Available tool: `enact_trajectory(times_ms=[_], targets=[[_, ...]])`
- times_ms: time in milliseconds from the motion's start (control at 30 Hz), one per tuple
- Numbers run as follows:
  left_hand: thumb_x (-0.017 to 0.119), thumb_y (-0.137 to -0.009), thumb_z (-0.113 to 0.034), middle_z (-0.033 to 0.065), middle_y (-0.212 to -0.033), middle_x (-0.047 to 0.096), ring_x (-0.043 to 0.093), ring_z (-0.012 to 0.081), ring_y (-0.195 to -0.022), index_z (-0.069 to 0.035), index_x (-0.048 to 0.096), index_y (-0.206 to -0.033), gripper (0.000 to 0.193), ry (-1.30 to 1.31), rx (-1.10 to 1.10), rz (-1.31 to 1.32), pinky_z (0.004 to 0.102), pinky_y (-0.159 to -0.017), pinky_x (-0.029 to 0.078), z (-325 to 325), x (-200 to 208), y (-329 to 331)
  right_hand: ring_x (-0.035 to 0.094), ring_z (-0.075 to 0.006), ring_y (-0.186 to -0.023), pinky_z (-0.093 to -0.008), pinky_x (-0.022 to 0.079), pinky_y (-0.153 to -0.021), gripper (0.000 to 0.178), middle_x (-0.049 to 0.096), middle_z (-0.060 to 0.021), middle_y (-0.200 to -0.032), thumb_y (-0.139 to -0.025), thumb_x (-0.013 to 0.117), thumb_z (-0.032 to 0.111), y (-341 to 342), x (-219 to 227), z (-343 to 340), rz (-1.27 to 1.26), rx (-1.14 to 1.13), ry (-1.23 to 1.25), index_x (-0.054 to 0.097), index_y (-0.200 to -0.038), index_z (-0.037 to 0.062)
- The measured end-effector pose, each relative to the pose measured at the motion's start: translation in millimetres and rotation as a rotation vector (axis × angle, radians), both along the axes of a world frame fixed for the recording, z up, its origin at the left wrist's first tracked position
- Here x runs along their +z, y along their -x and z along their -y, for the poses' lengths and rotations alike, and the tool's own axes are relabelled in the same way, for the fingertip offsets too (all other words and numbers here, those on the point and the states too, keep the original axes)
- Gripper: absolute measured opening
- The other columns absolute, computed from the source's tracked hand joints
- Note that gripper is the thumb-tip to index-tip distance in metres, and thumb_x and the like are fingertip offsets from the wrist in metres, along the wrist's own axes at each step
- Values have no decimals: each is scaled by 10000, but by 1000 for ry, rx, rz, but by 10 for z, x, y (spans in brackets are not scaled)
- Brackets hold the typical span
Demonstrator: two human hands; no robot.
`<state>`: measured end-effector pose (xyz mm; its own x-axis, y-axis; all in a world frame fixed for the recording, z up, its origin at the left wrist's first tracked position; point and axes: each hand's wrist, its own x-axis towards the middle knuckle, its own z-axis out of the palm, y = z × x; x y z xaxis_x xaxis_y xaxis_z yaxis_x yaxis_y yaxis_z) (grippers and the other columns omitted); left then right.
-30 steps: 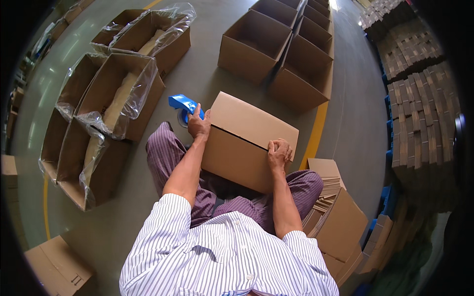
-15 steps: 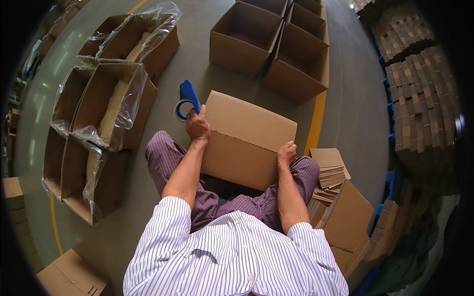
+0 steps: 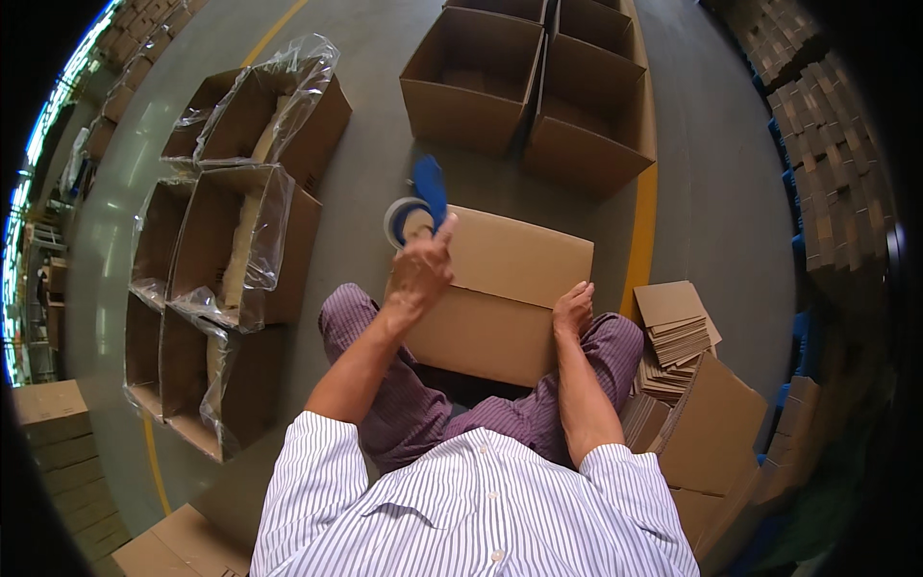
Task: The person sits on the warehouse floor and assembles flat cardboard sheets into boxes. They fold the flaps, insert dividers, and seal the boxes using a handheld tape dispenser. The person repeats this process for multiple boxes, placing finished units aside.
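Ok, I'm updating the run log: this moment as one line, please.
left hand: holds blue tape dispenser | right hand: against carton, right end

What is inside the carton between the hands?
The carton shows two cardboard panels meeting at a narrow seam; they cover the inside, so any contents cannot be seen.

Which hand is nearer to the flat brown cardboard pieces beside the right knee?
Right. The right hand is at the right end of the brown cardboard box, left of the pieces; the left hand is farther, by the left end, holding a blue tape dispenser.
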<state>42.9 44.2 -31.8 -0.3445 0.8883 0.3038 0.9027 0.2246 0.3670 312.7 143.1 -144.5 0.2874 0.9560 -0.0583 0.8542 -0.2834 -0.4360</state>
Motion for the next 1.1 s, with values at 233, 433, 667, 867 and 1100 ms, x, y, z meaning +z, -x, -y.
enact_trajectory(times_ms=[233, 433, 667, 867, 1100], targets=[[612, -864, -91, 170, -968, 592, 612, 362, -861, -170, 427, -1442, 612, 180, -220, 130, 459, -690, 534, 413, -176, -694, 603, -430, -1092, -494, 481, -910, 529, 601, -243, -1259, -1031, 293, 383, -15, 33, -10, -86, 16, -11, 448, -1396, 33], [619, -909, -211, 231, -1200, 594, 577, 386, -1104, -40, 519, -1349, 483, -152, 129, 296, 435, -914, 498, 486, 93, -243, 604, -430, -1083, -501, 482, -903, 489, 611, -212, -1257, -1028, 303, 373, -45, 50, 17, -74, 15, 7, 473, -1362, 59], [526, -898, -575, 259, -1275, 570, 546, 421, -1183, 6, 541, -1289, 701, 351, 598, 627, 492, -985, 444, 194, -920, 474, 627, -435, -1006, -525, 491, -840, 430, 650, -221, -1142, -1029, 311, 375, -45, -10, -15, -73, 63, -66, 507, -1261, 70], [536, -852, -651, 280, -1228, 593, 583, 443, -1135, 38, 564, -1187, 766, 461, 704, 477, 517, -960, 453, 560, -729, 179, 643, -432, -880, -530, 491, -726, 331, 666, -216, -945, -1030, 350, 355, -188, -68, 109, -95, 185, -15, 520, -1008, 72], [460, -893, -664, 321, -1321, 529, 546, 446, -1207, 62, 459, -1331, 848, 688, 626, 485, 508, -1011, 418, 950, -622, 182, 633, -420, -931, -508, 493, -761, 305, 655, -207, -1026, -1022, 382, 312, -282, -250, 364, -67, 234, -18, 538, -1053, 52]])
